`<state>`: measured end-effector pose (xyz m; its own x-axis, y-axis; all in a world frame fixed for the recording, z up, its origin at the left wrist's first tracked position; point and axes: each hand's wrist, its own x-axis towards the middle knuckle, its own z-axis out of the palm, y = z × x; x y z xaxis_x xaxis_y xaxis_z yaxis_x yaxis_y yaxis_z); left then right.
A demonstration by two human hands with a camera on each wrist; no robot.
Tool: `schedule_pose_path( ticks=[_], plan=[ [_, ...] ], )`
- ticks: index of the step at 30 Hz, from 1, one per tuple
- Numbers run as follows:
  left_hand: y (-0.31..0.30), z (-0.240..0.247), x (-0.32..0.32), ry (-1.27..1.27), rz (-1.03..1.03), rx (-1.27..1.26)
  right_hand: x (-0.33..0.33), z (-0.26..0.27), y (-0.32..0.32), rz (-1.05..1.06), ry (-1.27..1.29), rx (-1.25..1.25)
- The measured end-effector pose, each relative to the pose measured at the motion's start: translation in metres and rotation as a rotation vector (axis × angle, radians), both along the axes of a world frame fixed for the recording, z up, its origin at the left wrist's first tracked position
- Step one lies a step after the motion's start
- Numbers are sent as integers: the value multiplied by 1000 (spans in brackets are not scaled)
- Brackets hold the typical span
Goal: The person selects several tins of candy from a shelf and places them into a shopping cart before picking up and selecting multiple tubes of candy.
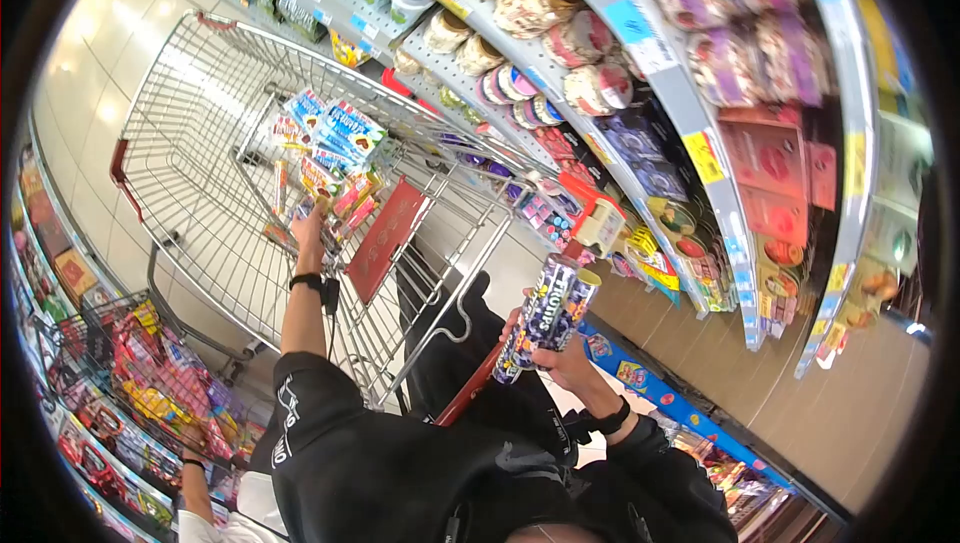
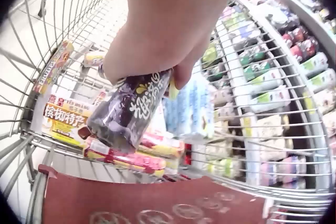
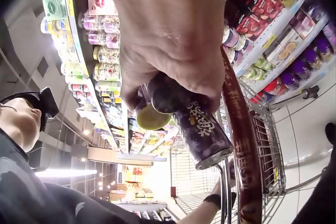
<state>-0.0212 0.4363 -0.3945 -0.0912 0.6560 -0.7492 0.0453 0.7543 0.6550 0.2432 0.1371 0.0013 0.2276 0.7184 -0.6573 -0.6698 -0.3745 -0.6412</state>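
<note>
The left hand [image 2: 168, 29], fingers curled round a dark purple tube [image 2: 128, 111] low over the boxed snacks [image 2: 65, 121] in the shopping cart [image 1: 170, 143], would do best to lay it flat, while the right hand [image 1: 565, 358] grips a bundle of matching tubes [image 1: 548, 315] beside the red handle [image 3: 242, 150].

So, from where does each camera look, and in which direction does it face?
Head: on the head, facing forward and down at the shopping cart and shelves; both arms, left grip and right grip show.
Left wrist: under the left wrist, facing into the cart; the left grip holds a dark packet.
Right wrist: under the right wrist, facing up at shelves; the right grip holds purple tubes near the red handle.
Shared: head and right wrist both show the purple tubes.
</note>
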Motion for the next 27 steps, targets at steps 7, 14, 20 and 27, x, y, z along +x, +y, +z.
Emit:
schedule_pose_path(
  ticks=[7, 14, 20, 27],
  plan=[
    [-16, 195, 19, -371, -219, 80, 11, 18, -34, -67, -44, 171],
    [-79, 355, 3, -380, -265, 266, 31, 73, -97, -72, -118, 267],
    [-165, 454, -13, -311, -376, 514, 69, 102, -179, -125, -364, 365],
    [-270, 529, 54, -591, -553, 545, 97, 121, -260, -99, -369, 470]
  ],
)
